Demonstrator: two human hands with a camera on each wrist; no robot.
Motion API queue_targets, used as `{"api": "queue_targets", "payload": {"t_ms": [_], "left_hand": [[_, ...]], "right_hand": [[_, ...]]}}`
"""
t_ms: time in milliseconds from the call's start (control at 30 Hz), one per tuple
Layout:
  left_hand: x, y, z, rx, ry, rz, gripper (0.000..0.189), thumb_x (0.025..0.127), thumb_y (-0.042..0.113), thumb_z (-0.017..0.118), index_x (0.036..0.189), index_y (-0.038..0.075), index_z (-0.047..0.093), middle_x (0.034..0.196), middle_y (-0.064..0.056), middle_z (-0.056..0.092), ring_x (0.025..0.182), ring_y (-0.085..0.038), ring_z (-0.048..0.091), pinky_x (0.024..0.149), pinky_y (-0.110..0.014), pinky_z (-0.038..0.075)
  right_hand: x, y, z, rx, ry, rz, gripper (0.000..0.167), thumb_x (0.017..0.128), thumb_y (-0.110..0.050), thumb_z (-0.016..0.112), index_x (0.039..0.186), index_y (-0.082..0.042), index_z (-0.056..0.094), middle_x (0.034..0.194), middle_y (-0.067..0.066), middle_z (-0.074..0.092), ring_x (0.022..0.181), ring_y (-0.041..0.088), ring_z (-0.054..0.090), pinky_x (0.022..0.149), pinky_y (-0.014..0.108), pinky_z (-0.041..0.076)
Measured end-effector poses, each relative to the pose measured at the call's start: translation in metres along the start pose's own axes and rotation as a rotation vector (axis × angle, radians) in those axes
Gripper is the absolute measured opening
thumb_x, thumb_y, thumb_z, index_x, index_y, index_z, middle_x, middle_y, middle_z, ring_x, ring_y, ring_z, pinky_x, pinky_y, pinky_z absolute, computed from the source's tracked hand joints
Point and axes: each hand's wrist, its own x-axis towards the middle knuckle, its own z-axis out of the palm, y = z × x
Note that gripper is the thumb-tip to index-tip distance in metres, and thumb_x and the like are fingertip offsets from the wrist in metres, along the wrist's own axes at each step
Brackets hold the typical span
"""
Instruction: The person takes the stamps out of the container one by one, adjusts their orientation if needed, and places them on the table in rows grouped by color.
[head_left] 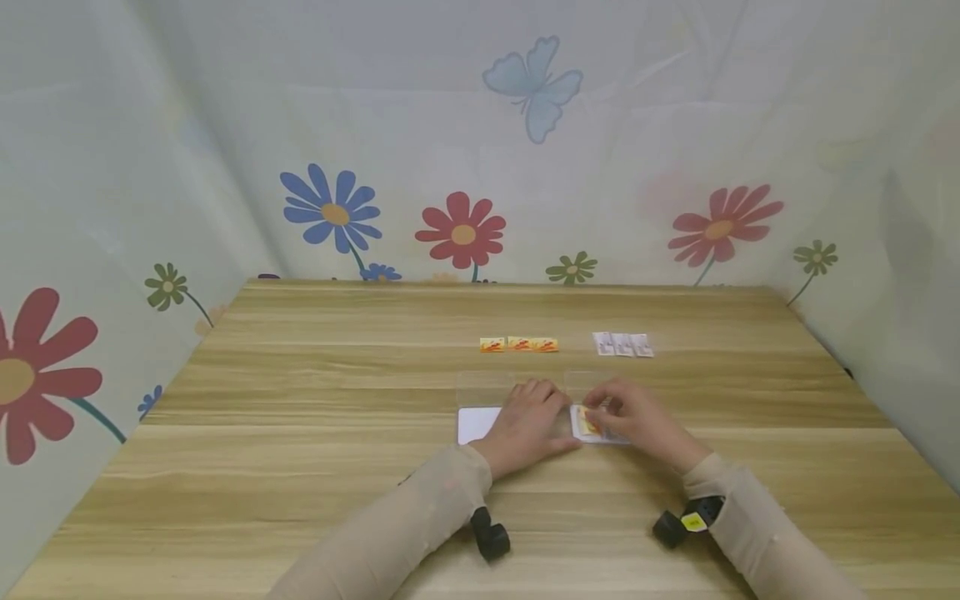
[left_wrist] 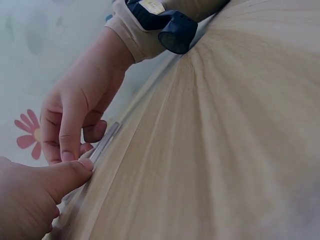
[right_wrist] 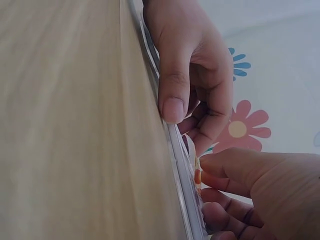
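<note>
Left hand point(head_left: 527, 425): bent over the left end of a shallow white case point(head_left: 575, 425), thumb at the near edge, other fingers reaching toward the far side. Read as a steadying hold; underside contact could not be seen. Right hand point(head_left: 641, 421): thumb and index finger pinching a small yellow card point(head_left: 587, 427); remaining fingers curled behind the pinch.

Card position: between the two sets of fingers, at the case. Right wrist view showed it tilted up from the case surface, under the right fingertips. Whether its lower edge lay inside the rim could not be told.

Beyond the fingers on the desk point(head_left: 337, 483): a row of yellow cards point(head_left: 519, 343) past the left fingertips, a row of pale cards point(head_left: 623, 344) past the right. Left of the left fingers, just beside the palm: a second white case point(head_left: 475, 423), clear flap point(head_left: 483, 389) behind it.

Risks (judgement): uneven pinch pressure could have bent the thin card or caught its edge on the rim. A loose left hold would have let the light case slide or tip under the right fingers' push. Fingers crowded so closely could have dragged the card askew on release; a leftward palm shift could have knocked the second case.
</note>
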Motion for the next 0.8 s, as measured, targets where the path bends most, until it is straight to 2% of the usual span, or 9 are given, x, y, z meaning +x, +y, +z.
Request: {"api": "queue_targets", "payload": {"t_ms": [467, 800], "left_hand": [[-0.0003, 0.0018, -0.0027, -0.008, -0.009, 0.001, 0.052, 0.083, 0.054, 0.066, 0.118, 0.015, 0.063, 0.116, 0.002, 0.058, 0.114, -0.017, 0.052, 0.103, -0.035, 0.040], [-0.0004, 0.0021, -0.0029, -0.010, -0.023, -0.005, 0.053, 0.084, 0.054, 0.066, 0.120, 0.015, 0.062, 0.118, 0.001, 0.057, 0.116, -0.017, 0.051, 0.105, -0.035, 0.039]], "right_hand": [[0.0010, 0.0008, 0.0050, -0.025, 0.037, -0.037, 0.008, 0.083, -0.010, 0.071, 0.090, -0.008, 0.069, 0.090, 0.005, 0.061, 0.074, 0.010, 0.050, 0.064, 0.021, 0.042], [-0.0001, -0.0012, 0.0057, -0.029, 0.045, -0.040, 0.009, 0.083, -0.011, 0.072, 0.090, -0.009, 0.067, 0.089, 0.004, 0.060, 0.073, 0.010, 0.049, 0.064, 0.021, 0.042]]}}
